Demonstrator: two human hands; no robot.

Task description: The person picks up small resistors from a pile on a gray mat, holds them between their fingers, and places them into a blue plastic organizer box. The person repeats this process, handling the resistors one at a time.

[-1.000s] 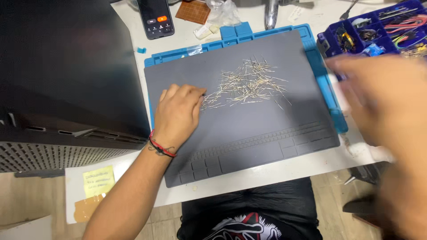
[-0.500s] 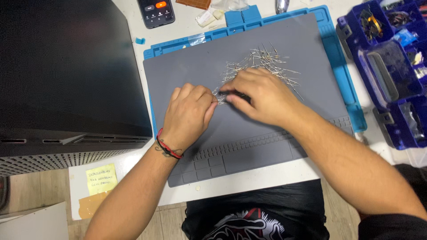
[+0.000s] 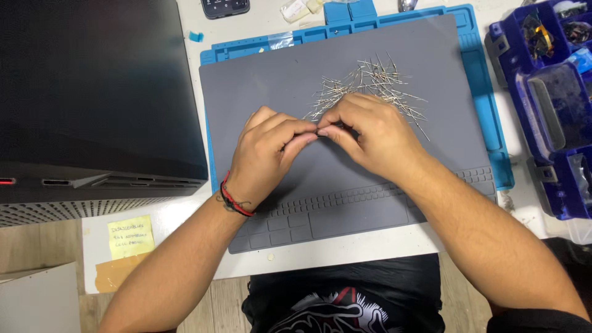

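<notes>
1. Left hand (image 3: pixel 266 154) and right hand (image 3: pixel 370 135) meet fingertip to fingertip over the mat (image 3: pixel 259 86); both pinched shut on a small dark part (image 3: pixel 321 130), too small to identify.
2. Blue organizer (image 3: pixel 549 105) at far right; compartments hold wires and small parts.
3. Pin pile (image 3: pixel 370 83) lies on the mat just beyond the hands, touching the right knuckles.
4. Black case (image 3: pixel 92 92) at left.
</notes>
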